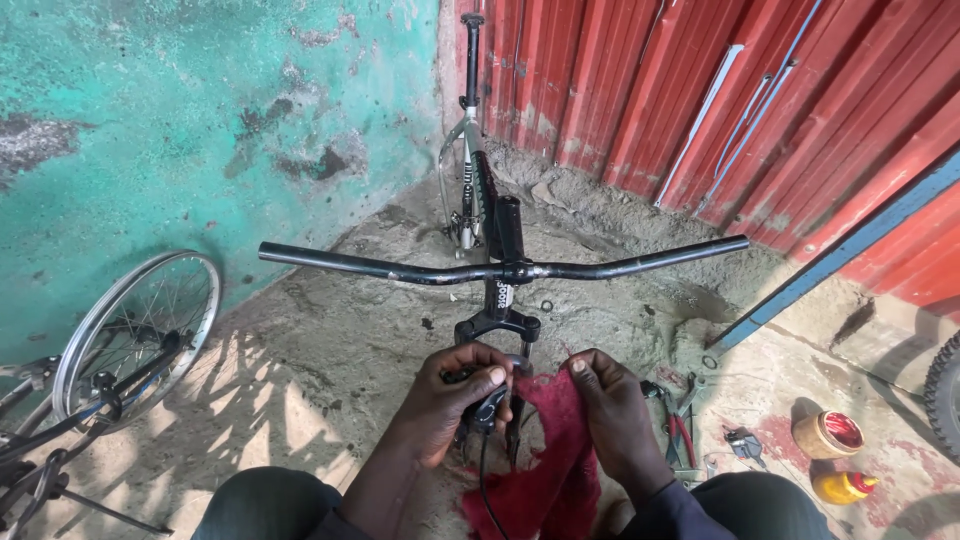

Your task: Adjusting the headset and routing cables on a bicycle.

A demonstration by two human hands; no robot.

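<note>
Brake lever (487, 405) with its black cable sits pinched in my left hand (455, 400), just below the fork crown. My right hand (612, 415), right beside it, grips a red rag (555, 440) bunched under the part. My read: wiping in progress, lever off the bare handlebar (500, 268), not yet mounted. Tools (690, 425) lie right of that hand.

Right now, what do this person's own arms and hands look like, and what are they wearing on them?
Both are bare: the left hand and right hand wear no gloves, rings or watch that I can see. The forearms are uncovered, no sleeves showing. Short nails show on the fingers. Dark trousers cover the knees below.
</note>
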